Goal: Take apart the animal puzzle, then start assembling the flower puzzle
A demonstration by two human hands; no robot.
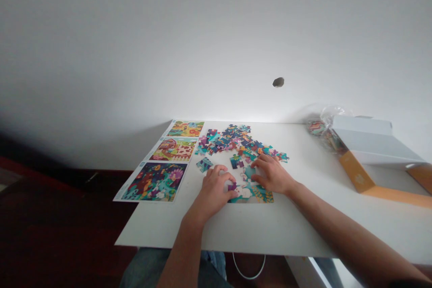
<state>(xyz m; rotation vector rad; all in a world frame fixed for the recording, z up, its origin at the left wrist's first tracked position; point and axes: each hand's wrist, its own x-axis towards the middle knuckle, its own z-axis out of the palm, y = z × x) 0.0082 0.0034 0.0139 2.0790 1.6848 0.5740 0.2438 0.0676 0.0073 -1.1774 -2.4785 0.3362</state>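
Orange-and-white box [359,180], open, at right end of table; inside pale where visible. Clear plastic bag [332,119] beside it, against the wall, colourful contents, details too small to tell. Surface: white table [270,234], pushed to a pale wall [202,45] with one dark hole [278,82]. Dark red floor [50,234] at left. Picture sheet [158,162], three scenes, overhangs left table edge. Loose puzzle pieces [232,137] heaped toward the wall; joined puzzle section [248,192] near front edge, between the hands. Left hand [216,186]: thumb and forefinger apart around a purple piece. Right hand [272,173]: fingers curved, spread over the section's right side. Bare table between right forearm and box.
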